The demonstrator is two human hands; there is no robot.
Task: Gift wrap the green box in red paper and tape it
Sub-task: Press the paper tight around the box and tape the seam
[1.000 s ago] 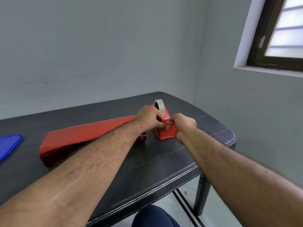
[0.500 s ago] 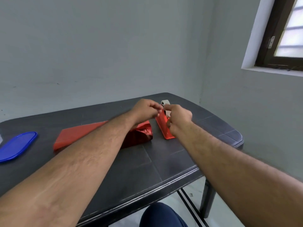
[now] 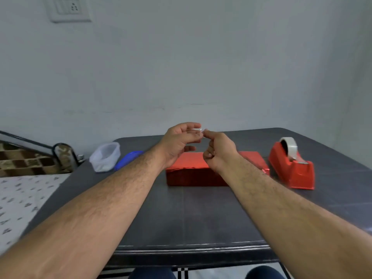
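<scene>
Both hands are raised above the far half of the dark table (image 3: 201, 218), fingertips meeting over the package. The left hand (image 3: 180, 142) and the right hand (image 3: 218, 153) pinch a small clear strip of tape (image 3: 198, 130) between them — the left with thumb and forefinger, its other fingers loosely curled, the right with its forefinger tip at the strip and the remaining fingers clenched into the palm.

Under them lies the box in red paper (image 3: 193, 172), flat on the table, its long side facing the person; no green shows through the wrapping. Its right end has a loose crumpled flap of paper (image 3: 264, 170).

Just right of that, apart from the box, stands a red tape dispenser (image 3: 291, 170) with 1 roll mounted on top.

To the left sit a clear plastic container (image 3: 104, 158) and a blue lid (image 3: 128, 159) — side by side near the table's edge.
</scene>
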